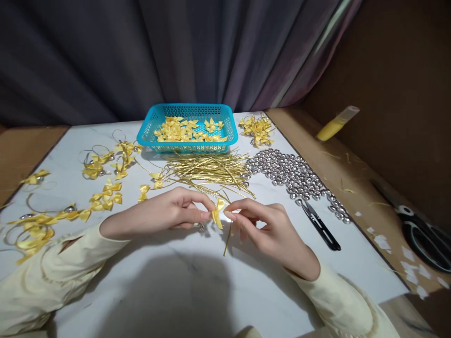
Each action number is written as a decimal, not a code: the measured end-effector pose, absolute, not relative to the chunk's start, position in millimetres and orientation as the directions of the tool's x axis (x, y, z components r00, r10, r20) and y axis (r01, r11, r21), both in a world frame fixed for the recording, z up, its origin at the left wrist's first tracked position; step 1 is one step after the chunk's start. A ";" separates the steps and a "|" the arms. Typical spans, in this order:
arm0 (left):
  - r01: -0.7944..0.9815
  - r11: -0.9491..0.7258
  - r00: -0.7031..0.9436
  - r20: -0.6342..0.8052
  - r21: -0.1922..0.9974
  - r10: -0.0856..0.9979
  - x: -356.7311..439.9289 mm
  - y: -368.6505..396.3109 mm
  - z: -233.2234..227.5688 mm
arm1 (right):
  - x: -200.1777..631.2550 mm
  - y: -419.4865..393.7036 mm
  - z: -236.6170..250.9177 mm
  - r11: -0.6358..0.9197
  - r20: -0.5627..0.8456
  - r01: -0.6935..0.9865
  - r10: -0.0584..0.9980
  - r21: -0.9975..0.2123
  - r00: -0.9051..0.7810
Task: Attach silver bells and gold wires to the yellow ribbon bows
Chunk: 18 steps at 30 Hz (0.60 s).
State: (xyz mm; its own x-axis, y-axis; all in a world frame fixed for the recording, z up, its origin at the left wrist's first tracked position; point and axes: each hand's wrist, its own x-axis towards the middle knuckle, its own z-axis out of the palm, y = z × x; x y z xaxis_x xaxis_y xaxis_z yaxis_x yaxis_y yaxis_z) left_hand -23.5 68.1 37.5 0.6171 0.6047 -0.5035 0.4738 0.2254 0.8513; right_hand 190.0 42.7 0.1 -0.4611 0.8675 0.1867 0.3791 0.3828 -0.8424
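Note:
In the middle of the view, my left hand [176, 210] pinches a small yellow ribbon bow [218, 213] between thumb and forefinger. A small silver bell [201, 226] shows just under those fingers. My right hand [262, 223] is closed at the bow's other side, thumb and forefinger pressed together on a thin gold cord. One end of this gold cord [227, 241] dangles below the right fingertips. How the cord meets the bow is hidden by the fingers. Beyond the hands lies a pile of cut gold cords [211, 169].
A blue basket [187, 149] holds yellow bows. Silver bells [289, 171] spread to the right, beside black thread snips [322, 227]. Bows with bells and cord loops [93, 169] lie at left, more bows [259, 129] at back right. Large scissors [424, 237] and paper scraps lie far right.

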 end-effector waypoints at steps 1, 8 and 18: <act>0.456 0.256 0.619 -0.511 0.852 0.597 -24.0 68.5 36.7 | 190.8 42.8 0.6 0.373 0.170 0.391 0.869 -0.841 -0.465; 0.278 0.510 0.649 -0.551 0.814 0.525 -25.8 70.5 30.7 | 192.7 41.1 1.7 0.382 0.142 0.383 0.839 -0.841 -0.526; 0.198 0.679 0.699 -0.587 0.707 0.408 -20.4 68.3 24.2 | 184.3 40.8 1.1 0.491 0.272 0.326 0.801 -0.808 -0.533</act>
State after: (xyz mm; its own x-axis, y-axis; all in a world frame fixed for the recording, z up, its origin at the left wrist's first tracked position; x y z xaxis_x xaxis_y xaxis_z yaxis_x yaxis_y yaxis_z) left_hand -20.4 68.3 24.2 0.6987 0.4082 -0.5875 0.1975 0.6791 0.7069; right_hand 184.3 40.8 1.1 -0.5329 0.8013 0.2720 0.3260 0.4911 -0.8078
